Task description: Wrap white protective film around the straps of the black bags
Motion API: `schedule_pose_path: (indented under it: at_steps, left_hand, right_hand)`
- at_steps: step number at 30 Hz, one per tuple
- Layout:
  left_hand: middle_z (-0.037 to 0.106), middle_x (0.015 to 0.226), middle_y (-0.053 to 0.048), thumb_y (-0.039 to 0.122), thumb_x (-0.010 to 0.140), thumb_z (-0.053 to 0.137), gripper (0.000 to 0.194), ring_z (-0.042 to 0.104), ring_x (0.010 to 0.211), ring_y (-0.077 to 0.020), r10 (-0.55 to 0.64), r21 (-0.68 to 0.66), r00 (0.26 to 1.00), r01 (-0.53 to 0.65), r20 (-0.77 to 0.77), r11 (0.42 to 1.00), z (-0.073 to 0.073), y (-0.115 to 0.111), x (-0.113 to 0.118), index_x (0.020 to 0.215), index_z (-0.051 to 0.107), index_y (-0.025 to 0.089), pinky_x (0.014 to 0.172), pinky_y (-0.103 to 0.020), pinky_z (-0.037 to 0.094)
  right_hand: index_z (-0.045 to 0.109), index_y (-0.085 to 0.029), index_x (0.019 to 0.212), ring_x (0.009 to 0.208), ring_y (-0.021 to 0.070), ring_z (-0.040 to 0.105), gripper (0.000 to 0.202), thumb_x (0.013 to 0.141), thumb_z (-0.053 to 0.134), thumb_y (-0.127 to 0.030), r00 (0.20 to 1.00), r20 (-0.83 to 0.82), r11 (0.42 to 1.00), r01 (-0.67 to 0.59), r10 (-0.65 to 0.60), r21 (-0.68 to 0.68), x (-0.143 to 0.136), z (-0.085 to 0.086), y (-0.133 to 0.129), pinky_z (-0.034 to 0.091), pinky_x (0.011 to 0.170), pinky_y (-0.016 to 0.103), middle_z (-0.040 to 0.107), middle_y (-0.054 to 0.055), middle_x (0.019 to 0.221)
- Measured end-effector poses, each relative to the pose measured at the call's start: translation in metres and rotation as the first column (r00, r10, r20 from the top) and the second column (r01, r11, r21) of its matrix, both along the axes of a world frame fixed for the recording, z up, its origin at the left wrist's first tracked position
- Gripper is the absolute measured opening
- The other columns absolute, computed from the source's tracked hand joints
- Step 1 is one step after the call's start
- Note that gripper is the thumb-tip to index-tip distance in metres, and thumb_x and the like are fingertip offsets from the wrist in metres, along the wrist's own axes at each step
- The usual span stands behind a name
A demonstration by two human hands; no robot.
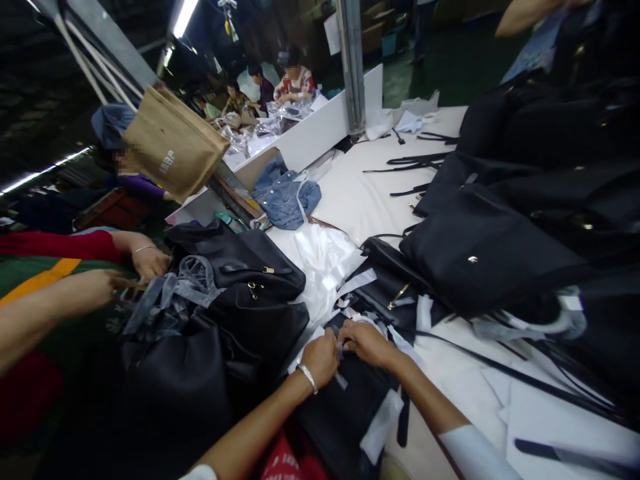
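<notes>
My left hand (321, 357), with a silver bracelet at the wrist, is closed in a pinch over the top of a black bag (335, 400). My right hand (367, 341) meets it there, fingertips curled together. Whatever sits between the fingers is too small to make out. White and clear strips lie around both hands, and a piece of translucent wrap (381, 427) hangs on the bag's lower side. Just beyond is a crumpled white plastic heap (323, 263). A black bag with a gold zip pull (400, 300) lies past my right hand.
At left, a co-worker's hands (150, 259) are beside clear plastic strips (173, 293) on black bags (255, 263). Large black bags (490, 247) are piled at right. A denim cloth (287, 200), a hanging brown paper bag (175, 147) and a metal post (353, 67) stand farther back.
</notes>
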State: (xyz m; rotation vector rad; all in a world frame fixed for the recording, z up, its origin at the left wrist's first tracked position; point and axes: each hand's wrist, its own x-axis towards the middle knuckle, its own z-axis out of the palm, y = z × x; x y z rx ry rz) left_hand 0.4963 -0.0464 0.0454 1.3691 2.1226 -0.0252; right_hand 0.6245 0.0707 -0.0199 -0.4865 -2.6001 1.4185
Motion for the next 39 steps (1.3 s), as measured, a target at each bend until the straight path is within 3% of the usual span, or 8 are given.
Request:
schedule_pose_path:
  at_steps: [4, 9, 15, 20, 25, 28, 31, 39]
  left_hand:
    - [0.069, 0.082, -0.009, 0.026, 0.090, 0.037, 0.018, 0.064, 0.067, -0.0182, -0.010, -0.057, 0.999, 0.012, 0.040, 0.998, -0.012, 0.012, 0.003, 0.101, 0.046, 0.015, 0.060, -0.026, 0.040]
    - [0.070, 0.077, -0.008, 0.026, 0.090, 0.039, 0.017, 0.065, 0.065, -0.0162, 0.011, -0.102, 1.000, -0.012, -0.012, 0.995, -0.024, 0.022, -0.001, 0.099, 0.046, 0.016, 0.060, -0.025, 0.040]
    - [0.069, 0.071, -0.006, 0.024, 0.090, 0.036, 0.015, 0.064, 0.059, -0.0148, 0.020, -0.086, 0.997, -0.014, 0.071, 0.996, -0.040, 0.032, 0.000, 0.097, 0.046, 0.016, 0.054, -0.024, 0.038]
    - [0.068, 0.067, -0.005, 0.024, 0.089, 0.039, 0.014, 0.064, 0.055, -0.0152, 0.109, -0.070, 0.973, -0.096, 0.203, 0.993, -0.055, 0.045, 0.000, 0.095, 0.048, 0.015, 0.056, -0.025, 0.041]
    - [0.066, 0.059, -0.003, 0.028, 0.089, 0.042, 0.015, 0.064, 0.051, -0.0148, 0.175, -0.122, 0.936, -0.144, 0.304, 0.982, -0.066, 0.056, 0.001, 0.091, 0.049, 0.015, 0.052, -0.024, 0.044]
    - [0.067, 0.063, -0.004, 0.026, 0.089, 0.040, 0.014, 0.065, 0.050, -0.0141, 0.208, -0.142, 0.905, -0.166, 0.370, 0.976, -0.066, 0.053, -0.002, 0.089, 0.048, 0.015, 0.050, -0.023, 0.045]
    - [0.069, 0.066, -0.005, 0.025, 0.089, 0.038, 0.013, 0.065, 0.051, -0.0144, 0.227, -0.142, 0.877, -0.183, 0.424, 0.973, -0.063, 0.048, -0.004, 0.088, 0.047, 0.015, 0.048, -0.022, 0.046]
    - [0.067, 0.060, -0.005, 0.026, 0.085, 0.045, 0.010, 0.065, 0.048, -0.0168, 0.274, -0.179, 0.827, -0.212, 0.491, 0.961, -0.061, 0.047, -0.001, 0.086, 0.045, 0.016, 0.044, -0.023, 0.046]
  right_hand:
    - [0.064, -0.022, 0.098, 0.092, 0.0167, 0.056, 0.022, 0.079, 0.057, -0.012, 0.994, -0.027, 0.992, 0.103, -0.105, -0.068, 0.007, -0.007, 0.006, 0.039, 0.080, 0.025, 0.060, 0.003, 0.100]
    - [0.063, -0.017, 0.089, 0.088, 0.0179, 0.057, 0.017, 0.078, 0.053, -0.009, 0.969, 0.036, 0.968, 0.246, -0.244, -0.045, 0.003, -0.021, -0.001, 0.040, 0.077, 0.026, 0.062, 0.006, 0.092]
    - [0.059, -0.019, 0.103, 0.078, 0.0144, 0.063, 0.024, 0.087, 0.042, -0.013, 0.963, 0.023, 0.925, 0.266, -0.270, -0.271, 0.011, -0.023, 0.002, 0.043, 0.071, 0.023, 0.068, 0.004, 0.090]
    - [0.058, -0.021, 0.109, 0.089, 0.0189, 0.064, 0.026, 0.092, 0.039, -0.019, 0.928, 0.132, 0.935, 0.354, -0.348, -0.029, 0.015, -0.015, -0.005, 0.041, 0.075, 0.026, 0.070, 0.006, 0.095]
    - [0.054, -0.020, 0.115, 0.092, 0.0188, 0.062, 0.028, 0.090, 0.042, -0.016, 0.948, 0.159, 0.961, 0.272, -0.275, 0.044, 0.026, -0.004, -0.003, 0.040, 0.074, 0.026, 0.068, 0.006, 0.099]
    - [0.054, -0.019, 0.113, 0.096, 0.0205, 0.059, 0.024, 0.091, 0.043, -0.019, 0.919, 0.157, 0.926, 0.335, -0.362, 0.176, 0.042, 0.008, -0.002, 0.038, 0.077, 0.028, 0.066, 0.007, 0.102]
    - [0.060, -0.020, 0.099, 0.092, 0.0223, 0.056, 0.017, 0.092, 0.045, -0.022, 0.876, 0.222, 0.886, 0.358, -0.429, 0.295, 0.052, 0.016, -0.007, 0.035, 0.077, 0.032, 0.064, 0.008, 0.096]
    - [0.062, -0.022, 0.086, 0.094, 0.0223, 0.051, 0.012, 0.090, 0.050, -0.022, 0.913, 0.177, 0.887, 0.287, -0.368, 0.361, 0.026, 0.015, -0.022, 0.036, 0.078, 0.033, 0.061, 0.005, 0.093]
